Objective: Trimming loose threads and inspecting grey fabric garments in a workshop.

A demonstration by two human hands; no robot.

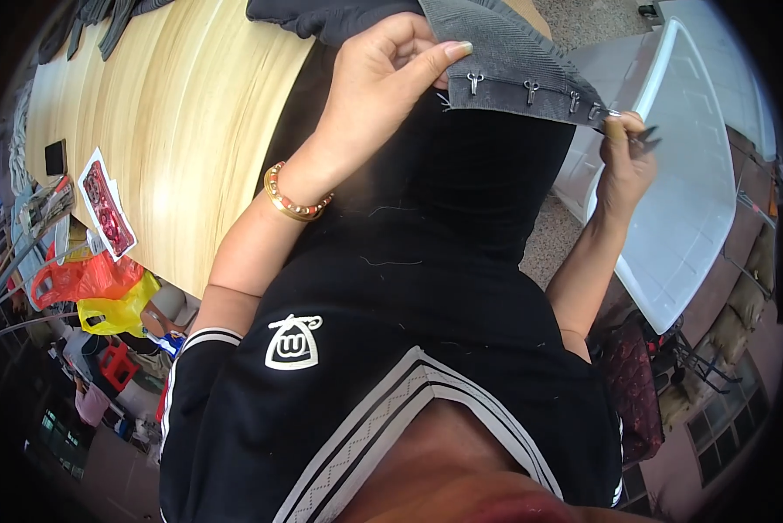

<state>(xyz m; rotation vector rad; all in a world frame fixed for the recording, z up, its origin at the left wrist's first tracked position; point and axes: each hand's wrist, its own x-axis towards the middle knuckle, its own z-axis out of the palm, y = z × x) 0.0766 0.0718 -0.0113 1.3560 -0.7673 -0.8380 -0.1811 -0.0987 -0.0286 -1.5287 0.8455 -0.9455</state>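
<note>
While our left hand (383,87) and right hand (627,170) pinch stripy, hooked grey cloth (518,65), a table (191,122) and tub (679,200) stand near.

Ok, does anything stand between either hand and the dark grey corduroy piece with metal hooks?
Nothing visible does: the left hand pinches the dark grey corduroy piece at its left end, and the right hand is at its right corner, with a dark, pointed tool jutting outward from it.
</note>
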